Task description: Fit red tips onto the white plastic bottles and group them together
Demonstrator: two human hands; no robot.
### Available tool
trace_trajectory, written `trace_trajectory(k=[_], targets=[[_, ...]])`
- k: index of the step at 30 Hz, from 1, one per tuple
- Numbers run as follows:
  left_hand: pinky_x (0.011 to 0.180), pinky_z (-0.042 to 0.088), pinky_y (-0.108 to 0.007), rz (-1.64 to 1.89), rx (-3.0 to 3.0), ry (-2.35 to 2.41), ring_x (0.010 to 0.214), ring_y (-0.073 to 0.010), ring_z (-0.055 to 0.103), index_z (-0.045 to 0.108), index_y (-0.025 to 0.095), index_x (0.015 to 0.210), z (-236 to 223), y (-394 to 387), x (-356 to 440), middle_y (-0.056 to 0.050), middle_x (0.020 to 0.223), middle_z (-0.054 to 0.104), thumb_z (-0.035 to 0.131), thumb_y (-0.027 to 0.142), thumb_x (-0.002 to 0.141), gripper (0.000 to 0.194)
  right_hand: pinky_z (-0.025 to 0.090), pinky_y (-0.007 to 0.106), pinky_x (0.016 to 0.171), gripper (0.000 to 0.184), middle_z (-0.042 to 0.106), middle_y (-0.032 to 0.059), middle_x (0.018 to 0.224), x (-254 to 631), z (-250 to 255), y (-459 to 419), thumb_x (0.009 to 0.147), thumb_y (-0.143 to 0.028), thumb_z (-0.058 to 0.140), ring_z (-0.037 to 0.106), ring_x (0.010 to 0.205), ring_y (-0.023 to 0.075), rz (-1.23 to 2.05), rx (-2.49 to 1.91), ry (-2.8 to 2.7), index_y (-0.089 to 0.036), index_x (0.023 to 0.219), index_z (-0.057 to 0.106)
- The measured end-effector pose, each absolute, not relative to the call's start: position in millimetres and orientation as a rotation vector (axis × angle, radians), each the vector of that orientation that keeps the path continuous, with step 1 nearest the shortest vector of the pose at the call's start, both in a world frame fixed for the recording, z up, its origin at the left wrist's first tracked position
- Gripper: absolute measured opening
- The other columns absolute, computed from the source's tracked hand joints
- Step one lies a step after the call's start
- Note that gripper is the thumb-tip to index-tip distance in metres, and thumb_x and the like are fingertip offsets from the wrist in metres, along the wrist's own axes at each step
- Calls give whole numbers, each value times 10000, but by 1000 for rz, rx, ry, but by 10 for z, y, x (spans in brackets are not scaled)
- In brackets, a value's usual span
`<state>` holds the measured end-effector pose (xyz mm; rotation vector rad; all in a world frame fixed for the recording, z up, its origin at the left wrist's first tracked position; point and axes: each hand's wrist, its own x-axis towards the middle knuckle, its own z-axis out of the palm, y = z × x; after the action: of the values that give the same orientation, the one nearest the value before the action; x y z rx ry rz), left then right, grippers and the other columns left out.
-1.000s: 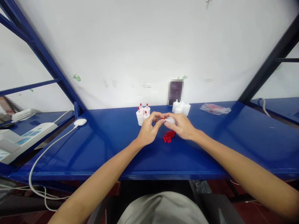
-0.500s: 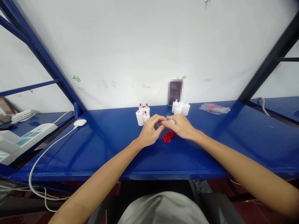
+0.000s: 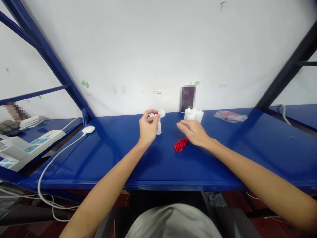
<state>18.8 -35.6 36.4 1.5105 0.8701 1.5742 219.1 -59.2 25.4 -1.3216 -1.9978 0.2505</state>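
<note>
My left hand is closed round a small white bottle with a red cap, held at the group of capped white bottles near the back of the blue shelf. My right hand rests low over the shelf with its fingers loosely spread and nothing in them. A heap of small red caps lies just in front of the right hand. A cluster of uncapped white bottles stands behind the right hand by the wall.
A clear plastic bag with red bits lies at the back right. A white cable with an oval plug runs along the left, beside a white power strip. A dark pixelated object leans on the wall. Blue frame struts slant at both sides.
The hands, together over the red caps, have parted. My left hand carried the capped bottle back and left to the capped group. My right hand let go and stays by the caps.
</note>
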Motion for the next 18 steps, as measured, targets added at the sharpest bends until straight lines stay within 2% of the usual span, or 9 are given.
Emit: trace_trajectory(k=[4,8,14,18], targets=[[389,279,-188,1571,1482,1082,374,-60,356,630,160,907,425,-176,12,82,461,471,712,399,758,293,276,285,599,474,517,-1,617,2198,241,-570,964,-523,381,450,600,145,183,-1336,-1964,-196,627,447],[465,341,-208,1524,1663,1288,422,-87,430,676,159,935,373,-131,-47,69,459,500,658,391,784,277,300,285,631,435,572,20,716,2190,231,-559,963,-487,399,495,670,156,156,-1303,-1962,-192,651,470],[619,411,-242,1418,1958,1441,484,-109,507,709,161,937,363,-194,-15,62,482,539,596,322,806,236,261,286,584,494,447,-20,533,2197,241,-568,959,-538,386,400,545,135,202,-1366,-1945,-200,603,435],[620,406,-249,1393,2017,1465,498,-121,524,719,163,980,356,-181,-20,54,497,552,578,338,831,270,266,285,589,474,483,-14,545,2198,255,-573,961,-525,383,435,550,137,220,-1357,-1942,-199,623,450]])
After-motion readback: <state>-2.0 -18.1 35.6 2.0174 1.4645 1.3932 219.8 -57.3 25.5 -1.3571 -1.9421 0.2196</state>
